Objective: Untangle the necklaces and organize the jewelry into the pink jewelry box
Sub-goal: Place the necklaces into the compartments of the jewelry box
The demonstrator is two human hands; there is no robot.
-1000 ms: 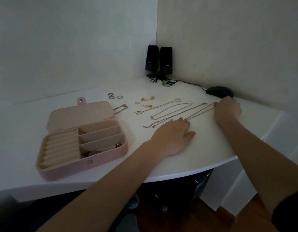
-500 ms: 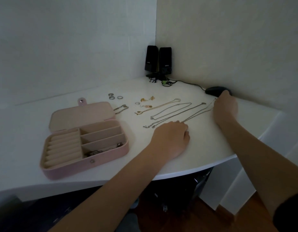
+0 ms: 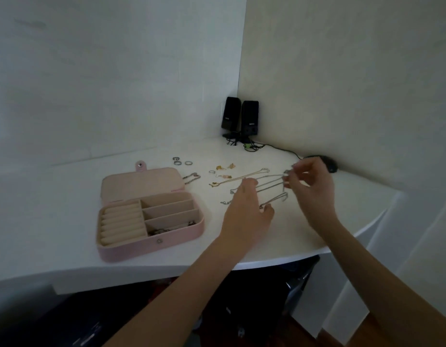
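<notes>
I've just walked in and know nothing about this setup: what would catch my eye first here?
Two bare hands, the left hand and right hand, hold a thin silver necklace above the white desk. To their left lies the open pink jewelry box. Two black speakers stand in the far corner.

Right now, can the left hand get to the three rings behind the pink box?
Probably yes. The left hand pinches a silver chain with the right hand, so it must let go first. The white table between it and the rings holds only small earrings to pass over.
</notes>
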